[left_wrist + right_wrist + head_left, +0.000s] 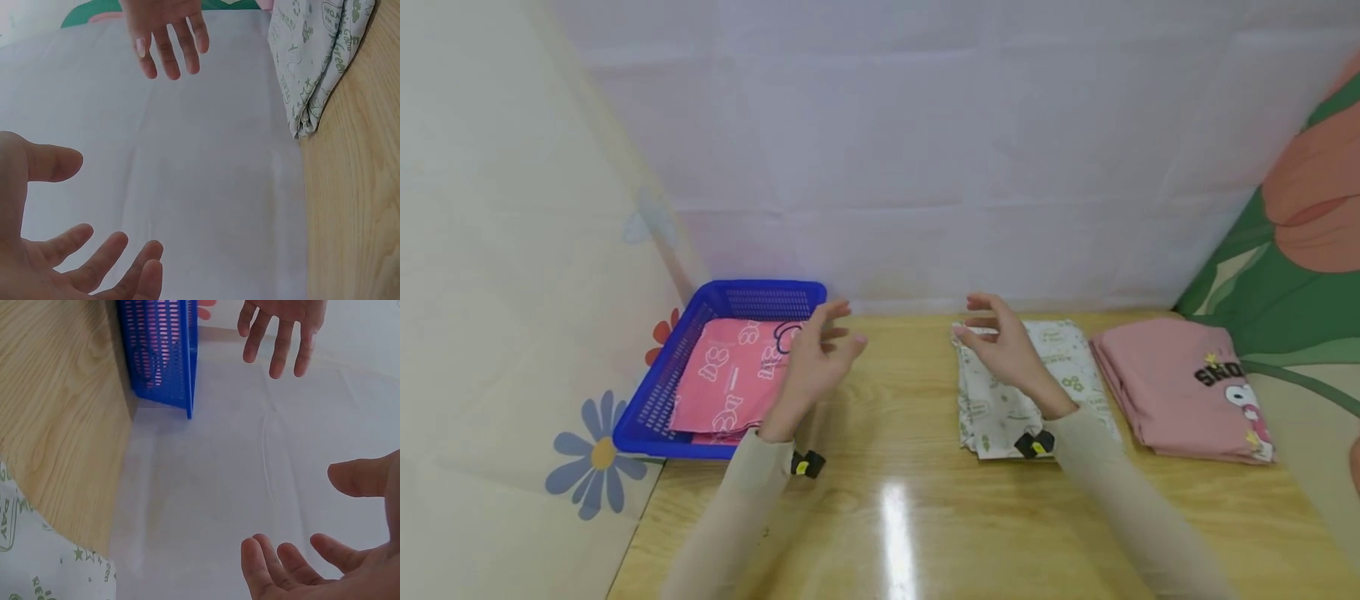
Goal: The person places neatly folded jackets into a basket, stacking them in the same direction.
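Observation:
My left hand (pixel 817 358) is raised beside the right side of a blue basket (pixel 658 375), its fingers loosely bent and holding nothing. Inside the basket lies folded pink cloth (pixel 707 375) with white outline figures. Over a folded white cloth (pixel 1000 425) with green print hovers my right hand (pixel 1006 346), likewise empty, thumb apart from the fingers. In the left wrist view the right hand (pixel 165 28) hangs across from the left fingers (pixel 103 262). The right wrist view shows the basket wall (pixel 156 350) and the left hand (pixel 284 331) beyond.
Folded pink clothing (pixel 1172 392) with a cartoon print and dark lettering lies to the right of the white cloth. All of it stands on a wooden table (pixel 895 400). A pale sheet (pixel 880 167) hangs behind, with a flower-printed cloth (pixel 1322 208) at the right.

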Action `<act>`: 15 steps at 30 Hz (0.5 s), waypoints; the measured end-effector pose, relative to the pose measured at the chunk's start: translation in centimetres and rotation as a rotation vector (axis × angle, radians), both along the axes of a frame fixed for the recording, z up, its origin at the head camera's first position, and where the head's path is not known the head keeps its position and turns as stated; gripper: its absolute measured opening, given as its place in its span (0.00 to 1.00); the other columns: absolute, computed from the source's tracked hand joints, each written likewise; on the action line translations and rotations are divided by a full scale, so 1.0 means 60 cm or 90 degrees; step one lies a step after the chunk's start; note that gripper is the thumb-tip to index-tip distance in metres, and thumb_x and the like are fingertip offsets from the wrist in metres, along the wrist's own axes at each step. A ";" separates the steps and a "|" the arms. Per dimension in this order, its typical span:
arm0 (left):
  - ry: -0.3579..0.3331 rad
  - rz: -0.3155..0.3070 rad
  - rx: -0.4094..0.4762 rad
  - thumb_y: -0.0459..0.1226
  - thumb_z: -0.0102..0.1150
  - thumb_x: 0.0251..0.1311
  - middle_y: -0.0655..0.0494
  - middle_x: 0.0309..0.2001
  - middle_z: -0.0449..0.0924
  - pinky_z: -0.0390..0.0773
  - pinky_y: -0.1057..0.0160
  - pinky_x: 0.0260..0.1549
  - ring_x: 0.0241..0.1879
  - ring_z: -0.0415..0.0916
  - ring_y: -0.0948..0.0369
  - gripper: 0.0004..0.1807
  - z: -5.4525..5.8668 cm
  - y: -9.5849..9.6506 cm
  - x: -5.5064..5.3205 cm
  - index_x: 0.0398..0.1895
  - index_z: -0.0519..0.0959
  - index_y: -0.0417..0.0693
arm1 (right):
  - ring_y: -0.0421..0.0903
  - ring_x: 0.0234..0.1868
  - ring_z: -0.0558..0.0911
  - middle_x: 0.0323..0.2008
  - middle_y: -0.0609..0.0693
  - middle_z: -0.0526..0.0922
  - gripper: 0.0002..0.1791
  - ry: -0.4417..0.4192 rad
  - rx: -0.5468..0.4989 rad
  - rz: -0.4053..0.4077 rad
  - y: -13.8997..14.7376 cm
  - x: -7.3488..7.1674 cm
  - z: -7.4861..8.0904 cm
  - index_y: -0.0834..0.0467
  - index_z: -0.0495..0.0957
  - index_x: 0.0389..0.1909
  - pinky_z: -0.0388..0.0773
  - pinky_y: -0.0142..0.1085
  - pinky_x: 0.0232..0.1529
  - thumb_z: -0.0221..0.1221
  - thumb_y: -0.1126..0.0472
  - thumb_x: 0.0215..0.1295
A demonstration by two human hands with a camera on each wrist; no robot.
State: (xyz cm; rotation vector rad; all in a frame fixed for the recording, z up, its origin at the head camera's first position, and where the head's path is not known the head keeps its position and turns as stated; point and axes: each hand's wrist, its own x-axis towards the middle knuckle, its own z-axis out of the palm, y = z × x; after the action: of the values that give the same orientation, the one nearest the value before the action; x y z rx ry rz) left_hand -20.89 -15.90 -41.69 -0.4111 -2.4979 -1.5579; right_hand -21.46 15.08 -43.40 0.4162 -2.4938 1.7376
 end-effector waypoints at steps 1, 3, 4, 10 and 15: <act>-0.003 0.002 0.005 0.37 0.70 0.67 0.44 0.71 0.78 0.81 0.40 0.62 0.63 0.80 0.41 0.34 -0.002 0.004 0.000 0.75 0.71 0.47 | 0.63 0.70 0.77 0.74 0.61 0.70 0.33 -0.001 0.003 -0.005 0.005 0.000 -0.002 0.60 0.63 0.79 0.77 0.59 0.69 0.62 0.58 0.79; -0.007 0.005 0.013 0.37 0.71 0.66 0.45 0.70 0.78 0.81 0.40 0.62 0.63 0.80 0.41 0.34 -0.007 0.011 0.000 0.75 0.71 0.48 | 0.63 0.70 0.77 0.75 0.61 0.70 0.33 -0.005 0.007 -0.013 0.015 0.001 -0.005 0.60 0.63 0.79 0.77 0.59 0.69 0.62 0.58 0.79; -0.004 0.005 0.015 0.37 0.71 0.66 0.45 0.70 0.78 0.81 0.40 0.61 0.62 0.80 0.41 0.34 -0.010 0.014 0.000 0.75 0.72 0.48 | 0.63 0.70 0.77 0.75 0.60 0.70 0.33 -0.008 0.009 -0.017 0.019 0.001 -0.006 0.60 0.63 0.78 0.77 0.59 0.69 0.62 0.58 0.79; 0.020 -0.008 0.016 0.38 0.71 0.66 0.42 0.68 0.79 0.82 0.37 0.58 0.60 0.82 0.40 0.34 -0.026 0.034 -0.001 0.74 0.72 0.45 | 0.63 0.70 0.77 0.75 0.61 0.69 0.33 -0.006 0.013 -0.036 0.045 0.001 -0.010 0.61 0.64 0.78 0.77 0.59 0.69 0.63 0.59 0.78; 0.018 -0.020 -0.005 0.40 0.70 0.67 0.42 0.69 0.78 0.83 0.41 0.57 0.60 0.81 0.39 0.35 -0.038 0.050 -0.001 0.76 0.70 0.47 | 0.64 0.70 0.77 0.75 0.62 0.69 0.34 -0.008 0.024 -0.056 0.065 0.002 -0.017 0.62 0.63 0.78 0.77 0.59 0.69 0.63 0.58 0.78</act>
State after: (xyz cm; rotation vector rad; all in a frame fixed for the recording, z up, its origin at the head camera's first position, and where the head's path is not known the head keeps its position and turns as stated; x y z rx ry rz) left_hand -20.95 -12.93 -43.94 -0.4732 -2.4892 -1.5434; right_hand -21.32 18.96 -44.40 0.2940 -2.5162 1.6673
